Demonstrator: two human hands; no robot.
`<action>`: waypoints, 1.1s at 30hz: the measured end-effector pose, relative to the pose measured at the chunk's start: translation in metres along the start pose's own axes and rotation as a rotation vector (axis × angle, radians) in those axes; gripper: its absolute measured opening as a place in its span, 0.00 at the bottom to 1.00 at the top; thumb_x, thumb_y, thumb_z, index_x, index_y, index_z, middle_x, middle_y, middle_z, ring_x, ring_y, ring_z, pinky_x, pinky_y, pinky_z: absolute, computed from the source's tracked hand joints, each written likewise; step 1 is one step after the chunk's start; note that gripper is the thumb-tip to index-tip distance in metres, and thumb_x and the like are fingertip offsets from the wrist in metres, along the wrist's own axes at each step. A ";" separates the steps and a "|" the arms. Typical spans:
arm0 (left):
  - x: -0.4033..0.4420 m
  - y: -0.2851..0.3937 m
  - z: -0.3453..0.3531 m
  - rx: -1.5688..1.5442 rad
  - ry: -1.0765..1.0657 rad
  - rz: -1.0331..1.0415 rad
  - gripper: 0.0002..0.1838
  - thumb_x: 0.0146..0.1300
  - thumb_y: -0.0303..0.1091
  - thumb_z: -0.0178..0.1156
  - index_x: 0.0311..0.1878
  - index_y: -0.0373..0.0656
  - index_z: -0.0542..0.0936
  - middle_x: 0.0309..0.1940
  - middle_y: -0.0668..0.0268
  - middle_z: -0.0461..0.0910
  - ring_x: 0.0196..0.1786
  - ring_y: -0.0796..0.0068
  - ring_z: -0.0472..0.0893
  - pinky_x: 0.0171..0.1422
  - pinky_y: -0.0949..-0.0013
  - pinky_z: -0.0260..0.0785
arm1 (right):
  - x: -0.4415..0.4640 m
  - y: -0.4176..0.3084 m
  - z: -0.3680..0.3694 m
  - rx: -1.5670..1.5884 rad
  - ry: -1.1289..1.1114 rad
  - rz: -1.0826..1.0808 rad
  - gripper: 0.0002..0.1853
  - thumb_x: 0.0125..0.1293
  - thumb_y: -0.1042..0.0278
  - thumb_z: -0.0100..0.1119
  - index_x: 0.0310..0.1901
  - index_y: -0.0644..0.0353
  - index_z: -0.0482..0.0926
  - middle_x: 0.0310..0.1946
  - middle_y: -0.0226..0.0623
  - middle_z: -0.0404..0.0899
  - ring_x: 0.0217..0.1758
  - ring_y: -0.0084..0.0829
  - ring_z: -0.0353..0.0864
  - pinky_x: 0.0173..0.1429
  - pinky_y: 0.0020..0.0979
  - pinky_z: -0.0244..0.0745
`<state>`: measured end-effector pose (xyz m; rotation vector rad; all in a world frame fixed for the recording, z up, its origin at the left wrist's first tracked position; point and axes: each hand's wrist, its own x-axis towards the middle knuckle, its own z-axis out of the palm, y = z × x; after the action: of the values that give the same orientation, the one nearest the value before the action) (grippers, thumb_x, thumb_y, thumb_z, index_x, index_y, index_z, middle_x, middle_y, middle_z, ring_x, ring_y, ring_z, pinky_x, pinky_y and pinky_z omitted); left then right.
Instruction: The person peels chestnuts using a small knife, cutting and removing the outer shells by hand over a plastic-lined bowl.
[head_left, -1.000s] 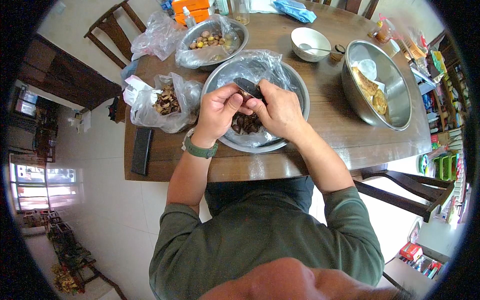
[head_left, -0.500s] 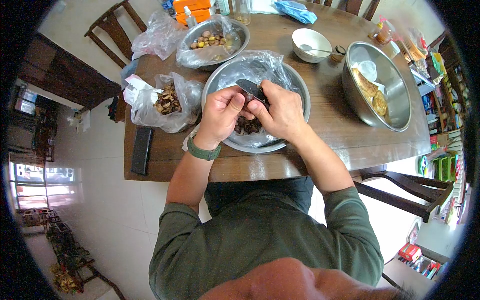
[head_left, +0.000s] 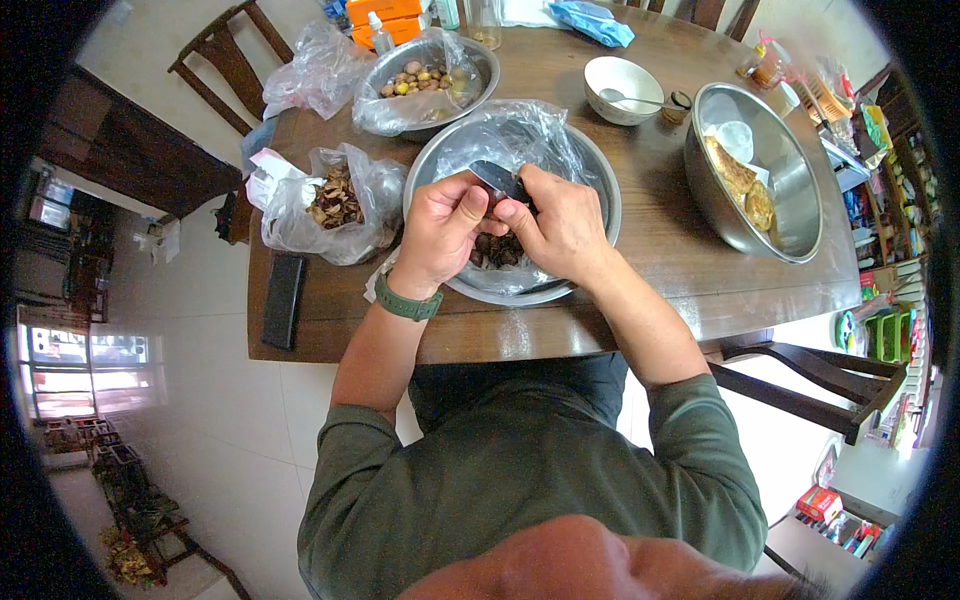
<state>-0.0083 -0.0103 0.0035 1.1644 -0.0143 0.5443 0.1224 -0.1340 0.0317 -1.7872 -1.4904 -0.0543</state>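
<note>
My right hand point(head_left: 562, 222) is closed around a small dark-bladed knife point(head_left: 494, 176), whose blade points left across my fingers. Facing it, my left hand point(head_left: 447, 228) pinches a dark brown chestnut, mostly hidden by the fingers and the blade. Both hands meet over a steel basin point(head_left: 612, 190) lined with a clear plastic bag point(head_left: 535, 128). Dark brown chestnuts point(head_left: 492, 252) lie in the basin beneath my hands. To the left, an opened plastic bag point(head_left: 297, 232) holds brown shell pieces point(head_left: 336, 200).
Behind sits a second bag-lined basin point(head_left: 488, 80) with yellow and brown nuts point(head_left: 418, 78). A white bowl point(head_left: 612, 75) with a spoon point(head_left: 640, 100) stands at the back right, near a tilted steel bowl point(head_left: 705, 205). A black phone point(head_left: 284, 302) lies at the left edge.
The knife blade has tilted slightly between my hands, and the chestnut is less visible. Both hands stay in nearly the same place.
</note>
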 end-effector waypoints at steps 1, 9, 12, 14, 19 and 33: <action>0.000 0.000 0.000 0.001 0.004 0.002 0.19 0.70 0.43 0.57 0.50 0.36 0.79 0.41 0.67 0.82 0.41 0.81 0.82 0.44 0.78 0.78 | 0.000 0.000 0.001 0.001 0.003 -0.001 0.24 0.65 0.43 0.57 0.31 0.60 0.71 0.24 0.50 0.79 0.30 0.55 0.80 0.31 0.48 0.72; 0.001 0.002 0.007 0.084 0.059 0.054 0.19 0.70 0.44 0.58 0.50 0.35 0.79 0.40 0.67 0.82 0.40 0.81 0.81 0.43 0.78 0.78 | 0.000 0.002 0.001 0.014 -0.026 0.020 0.24 0.66 0.43 0.56 0.31 0.60 0.72 0.24 0.51 0.78 0.30 0.56 0.80 0.32 0.49 0.72; 0.002 -0.001 0.007 0.159 0.109 0.075 0.18 0.70 0.42 0.58 0.50 0.35 0.80 0.39 0.68 0.82 0.39 0.83 0.80 0.41 0.79 0.76 | 0.001 -0.001 0.001 0.045 -0.037 0.023 0.22 0.65 0.45 0.58 0.32 0.60 0.73 0.24 0.50 0.79 0.30 0.55 0.80 0.32 0.49 0.73; 0.001 -0.002 0.007 0.180 0.128 0.080 0.18 0.70 0.41 0.59 0.50 0.34 0.80 0.38 0.68 0.82 0.38 0.83 0.79 0.41 0.79 0.75 | 0.001 -0.002 0.002 0.063 -0.025 0.019 0.22 0.64 0.45 0.60 0.32 0.60 0.73 0.24 0.50 0.79 0.30 0.55 0.80 0.32 0.48 0.74; 0.006 -0.008 0.008 0.140 0.152 0.154 0.18 0.70 0.40 0.60 0.52 0.34 0.79 0.39 0.69 0.82 0.41 0.82 0.79 0.46 0.76 0.74 | 0.002 -0.002 0.000 0.025 0.068 -0.041 0.25 0.58 0.42 0.65 0.33 0.60 0.73 0.25 0.47 0.79 0.30 0.54 0.81 0.32 0.47 0.74; 0.003 -0.004 0.004 0.170 0.047 0.133 0.16 0.69 0.40 0.61 0.50 0.35 0.80 0.38 0.69 0.82 0.36 0.84 0.78 0.42 0.78 0.74 | 0.001 0.005 -0.003 0.068 0.027 -0.032 0.25 0.60 0.42 0.63 0.34 0.61 0.73 0.27 0.49 0.79 0.31 0.54 0.81 0.33 0.47 0.74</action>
<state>-0.0036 -0.0136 0.0026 1.3225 -0.0052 0.7012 0.1286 -0.1348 0.0313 -1.7020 -1.4846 -0.0433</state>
